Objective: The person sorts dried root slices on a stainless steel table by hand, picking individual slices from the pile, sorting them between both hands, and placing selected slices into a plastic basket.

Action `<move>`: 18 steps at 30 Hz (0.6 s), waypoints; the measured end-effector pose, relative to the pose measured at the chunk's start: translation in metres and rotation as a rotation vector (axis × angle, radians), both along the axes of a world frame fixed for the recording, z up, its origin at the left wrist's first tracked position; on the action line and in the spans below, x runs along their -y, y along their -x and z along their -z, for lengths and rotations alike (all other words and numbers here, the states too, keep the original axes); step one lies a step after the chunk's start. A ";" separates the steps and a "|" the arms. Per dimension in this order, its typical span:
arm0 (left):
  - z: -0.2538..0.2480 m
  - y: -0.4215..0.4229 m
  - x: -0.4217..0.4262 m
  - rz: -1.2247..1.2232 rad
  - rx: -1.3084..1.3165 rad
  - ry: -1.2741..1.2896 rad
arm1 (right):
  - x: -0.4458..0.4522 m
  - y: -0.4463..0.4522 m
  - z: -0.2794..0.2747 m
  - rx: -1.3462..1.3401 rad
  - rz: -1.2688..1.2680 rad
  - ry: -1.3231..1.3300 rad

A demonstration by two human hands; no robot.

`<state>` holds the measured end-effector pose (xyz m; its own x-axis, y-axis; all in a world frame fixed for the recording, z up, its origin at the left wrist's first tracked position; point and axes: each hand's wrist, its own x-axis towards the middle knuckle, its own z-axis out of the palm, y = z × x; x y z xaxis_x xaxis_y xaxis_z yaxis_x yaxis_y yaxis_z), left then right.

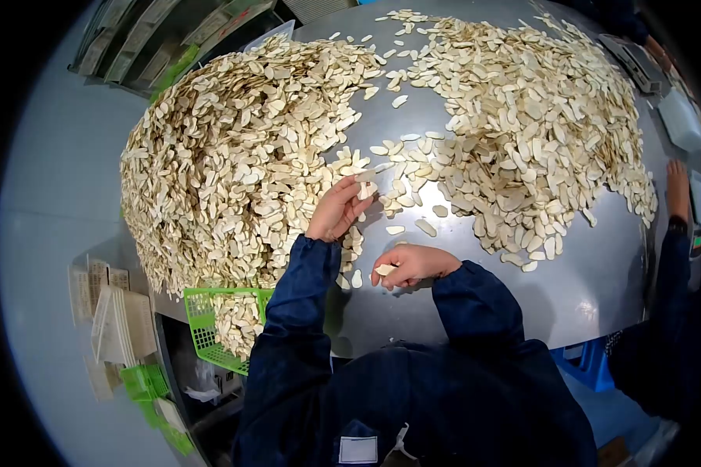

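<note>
Landmark: green plastic basket [203,331], open-topped, slotted, pale slices inside.
Step in hand, by judgement: your picking of thin slices by hand; the next move calls for a light pinch, as they look brittle.
Left hand [339,208]: beyond and right of the basket, fingertips pinching pale slices [368,187].
Right hand [419,265]: farther right of the basket, fingers curled, thumb gripping one slice [385,271].
Left heap [226,148]: slices, just beyond the basket.
White tub [681,121]: far right of the basket; contents, cannot tell.

A rack [142,37] stands at upper left, pale panels [129,323] at lower left, a blue crate [597,363] at lower right.
</note>
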<state>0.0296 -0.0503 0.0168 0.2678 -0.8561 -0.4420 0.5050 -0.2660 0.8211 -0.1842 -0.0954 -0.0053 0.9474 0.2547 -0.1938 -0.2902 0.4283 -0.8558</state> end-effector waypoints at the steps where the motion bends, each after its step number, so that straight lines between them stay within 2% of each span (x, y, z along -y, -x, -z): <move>1: -0.003 0.002 0.000 0.015 -0.089 0.024 | 0.000 -0.001 0.001 0.001 -0.006 -0.008; 3: -0.004 0.004 -0.002 0.057 -0.254 0.079 | -0.001 -0.002 -0.001 -0.065 0.142 0.018; 5: -0.004 0.006 -0.006 0.058 -0.254 0.084 | 0.001 -0.001 -0.012 -0.208 0.349 0.119; 6: -0.006 0.007 -0.007 0.057 -0.253 0.087 | -0.003 -0.008 -0.004 -0.279 0.626 -0.008; 8: -0.009 0.010 -0.010 0.029 -0.217 0.077 | 0.004 -0.011 0.008 -0.254 1.025 -0.195; 11: -0.011 0.017 -0.013 0.051 -0.081 0.083 | 0.014 -0.003 0.005 -0.079 1.205 -0.274; 18: -0.008 0.052 -0.023 0.167 0.131 0.016 | -0.002 -0.016 0.017 -0.110 1.180 -0.040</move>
<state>-0.0220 -0.0272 0.0251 0.1761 -0.8999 -0.3991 0.3432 -0.3238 0.8817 -0.1678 -0.0938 -0.0220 0.5791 -0.7579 -0.3003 0.2317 0.5062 -0.8307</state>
